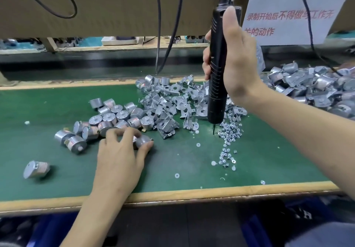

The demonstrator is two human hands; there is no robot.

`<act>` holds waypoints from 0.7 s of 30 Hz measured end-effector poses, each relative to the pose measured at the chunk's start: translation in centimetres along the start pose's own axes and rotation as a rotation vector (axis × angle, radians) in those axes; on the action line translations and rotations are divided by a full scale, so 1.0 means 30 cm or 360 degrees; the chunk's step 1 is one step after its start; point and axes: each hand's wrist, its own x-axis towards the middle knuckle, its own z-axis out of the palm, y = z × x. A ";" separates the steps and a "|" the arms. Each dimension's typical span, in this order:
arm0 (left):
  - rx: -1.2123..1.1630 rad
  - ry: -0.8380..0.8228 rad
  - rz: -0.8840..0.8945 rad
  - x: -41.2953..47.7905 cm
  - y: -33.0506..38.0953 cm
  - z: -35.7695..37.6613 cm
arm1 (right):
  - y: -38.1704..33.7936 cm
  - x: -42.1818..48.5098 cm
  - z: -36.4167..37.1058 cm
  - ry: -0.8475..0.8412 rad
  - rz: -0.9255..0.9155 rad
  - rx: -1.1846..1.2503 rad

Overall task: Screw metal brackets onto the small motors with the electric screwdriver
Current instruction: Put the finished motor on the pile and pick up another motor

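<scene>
My right hand (233,58) grips the black electric screwdriver (217,93) upright, its bit tip just above the green mat beside a scatter of small screws (229,131). My left hand (123,150) pinches a small silver motor (143,140) between thumb and fingers at the near edge of a heap of loose motors (111,120). A pile of bent metal brackets (169,100) lies behind, between the motors and the screwdriver.
A heap of motors with brackets fitted (315,87) fills the far right. One motor (35,169) lies alone at the near left. White washers (197,144) dot the mat (57,97). Cables (169,35) hang from above; a wooden edge (172,194) borders the bench.
</scene>
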 end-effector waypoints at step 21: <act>-0.0363 -0.0292 0.0488 -0.075 0.128 -0.025 | 0.015 -0.027 -0.074 0.0145 -0.0075 -0.0003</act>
